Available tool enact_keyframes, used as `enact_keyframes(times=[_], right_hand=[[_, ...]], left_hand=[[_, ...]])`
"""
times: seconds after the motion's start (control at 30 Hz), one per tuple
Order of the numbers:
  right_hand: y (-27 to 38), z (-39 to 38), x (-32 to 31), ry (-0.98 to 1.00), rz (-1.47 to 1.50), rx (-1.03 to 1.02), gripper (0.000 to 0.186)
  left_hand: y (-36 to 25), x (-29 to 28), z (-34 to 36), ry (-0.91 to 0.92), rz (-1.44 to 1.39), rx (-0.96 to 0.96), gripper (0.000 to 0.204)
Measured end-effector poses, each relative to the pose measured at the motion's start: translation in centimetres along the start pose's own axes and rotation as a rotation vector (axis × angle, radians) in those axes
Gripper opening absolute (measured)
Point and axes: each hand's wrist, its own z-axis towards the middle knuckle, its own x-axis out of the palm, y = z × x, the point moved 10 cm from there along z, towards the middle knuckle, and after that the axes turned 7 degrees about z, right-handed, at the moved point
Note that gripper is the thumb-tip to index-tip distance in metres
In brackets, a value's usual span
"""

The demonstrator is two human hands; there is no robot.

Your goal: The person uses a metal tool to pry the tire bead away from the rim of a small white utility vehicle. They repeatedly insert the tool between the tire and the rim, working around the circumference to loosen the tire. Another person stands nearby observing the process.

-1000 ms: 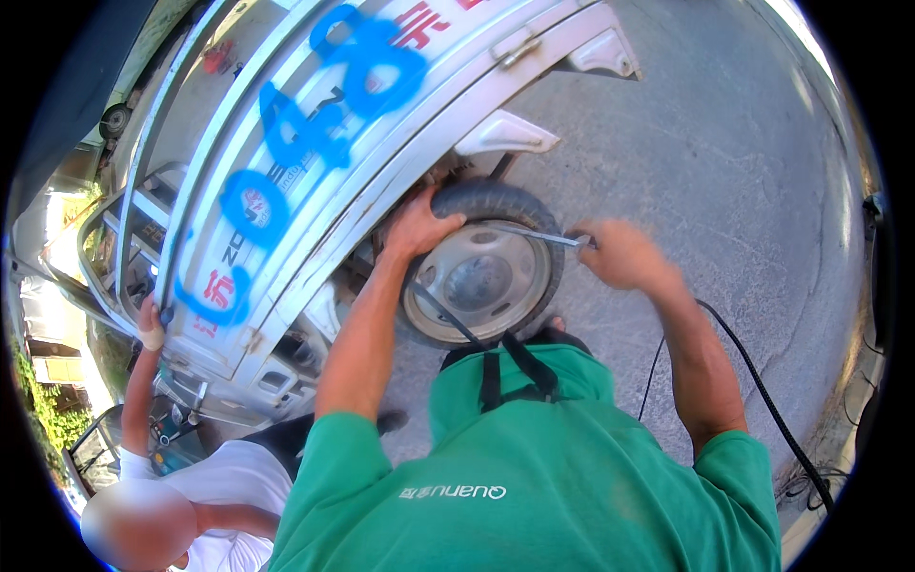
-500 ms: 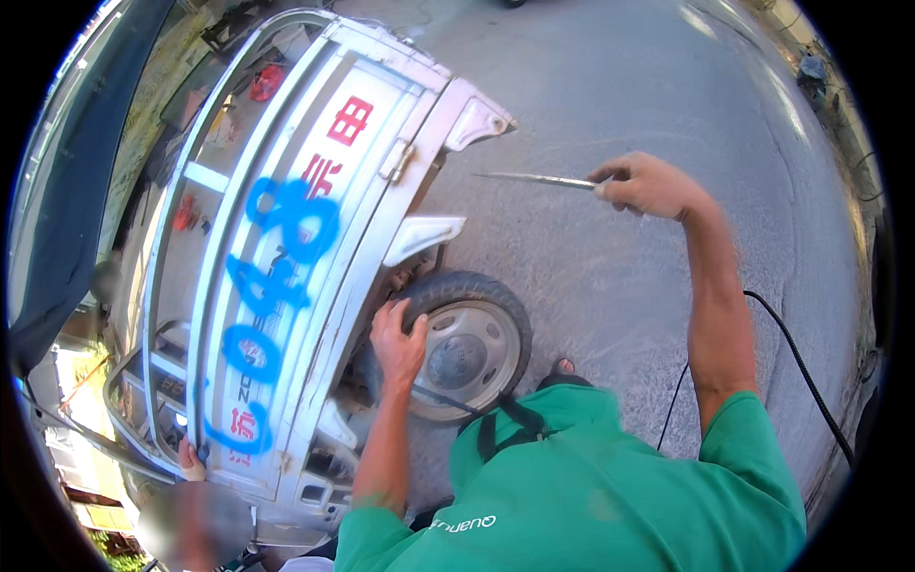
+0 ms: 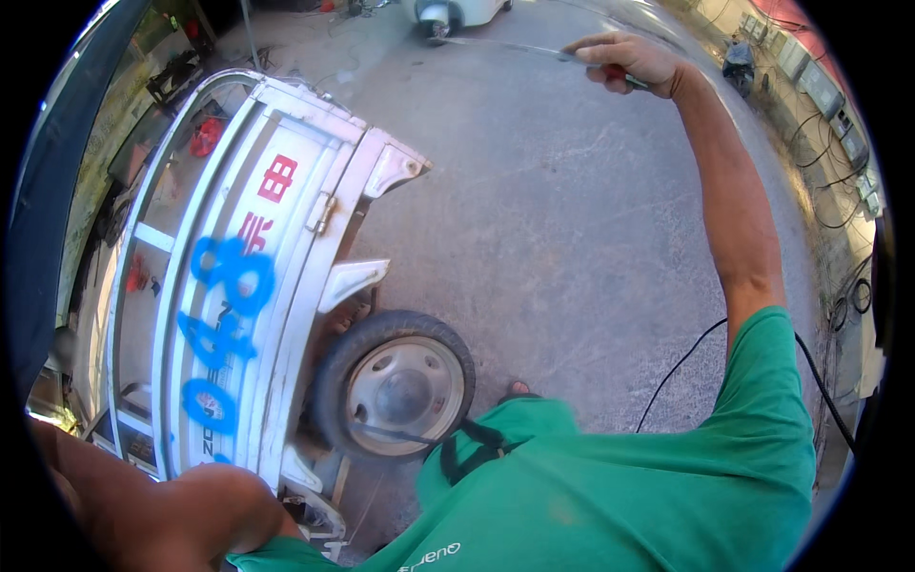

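Observation:
My right hand is raised far out ahead, its fingers closed on a long thin metal rod that points left over the pavement. A short end of it shows below the palm. Bent close in at the lower left, my left arm covers the near end of a white cargo bed; its hand is out of the picture. Under the bed's right edge stands a wheel with a black tyre and a grey steel rim, close to my green shirt. Neither hand touches the wheel.
The bed's side carries blue paint marks, and white brackets jut from its edge. A black cable runs behind my right arm. Farther off stand a white vehicle and, along the right wall, several boxes with loose cables.
My right hand has carried the rod farther out and up. My left hand has left the tyre and gone out of view, its arm drawn in close. The view has shifted; the other person is no longer visible.

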Motion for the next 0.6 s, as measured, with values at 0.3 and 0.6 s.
enact_keyframes(times=[0.3, 0.6], right_hand=[[5.0, -6.3, -12.2, -0.042, -0.112, 0.200, 0.047], [-0.4, -15.3, -6.8, -0.048, -0.019, 0.223, 0.044]], left_hand=[[-3.4, -1.7, 3.3, -0.053, 0.164, 0.185, 0.031], [0.0, -3.3, 0.2, -0.064, 0.145, 0.184, 0.039]])
